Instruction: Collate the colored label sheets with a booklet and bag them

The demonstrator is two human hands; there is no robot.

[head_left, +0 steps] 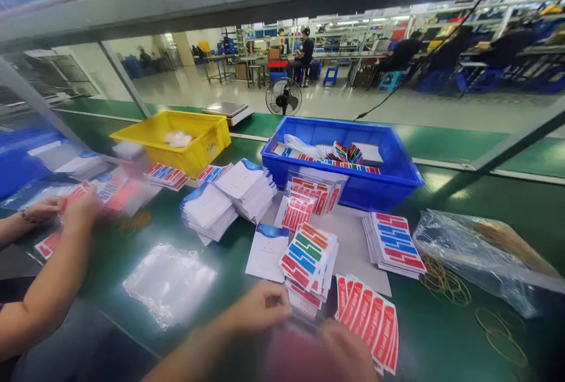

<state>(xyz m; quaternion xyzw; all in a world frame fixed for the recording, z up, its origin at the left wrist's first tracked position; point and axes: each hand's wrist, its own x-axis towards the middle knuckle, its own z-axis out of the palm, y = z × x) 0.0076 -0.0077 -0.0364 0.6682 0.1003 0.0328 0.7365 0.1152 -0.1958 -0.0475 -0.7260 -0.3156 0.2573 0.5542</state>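
My left hand (261,306) and my right hand (349,351) are low in the view at the table's near edge. Both are closed on a blurred reddish packet (296,354) held between them; what it contains cannot be told. Just beyond my hands lies a fan of red label sheets (373,318). Behind it stands a pile of red, blue and green label sheets (308,255). A white card with a blue corner (266,251) lies left of that pile. A stack of clear plastic bags (170,281) rests to my left.
A co-worker's two hands (66,210) handle sheets at the left. A blue bin (388,161) and a yellow bin (207,135) stand behind white card stacks (229,196). More label sheets (395,243), a crumpled plastic bag (481,252) and rubber bands (445,285) lie right.
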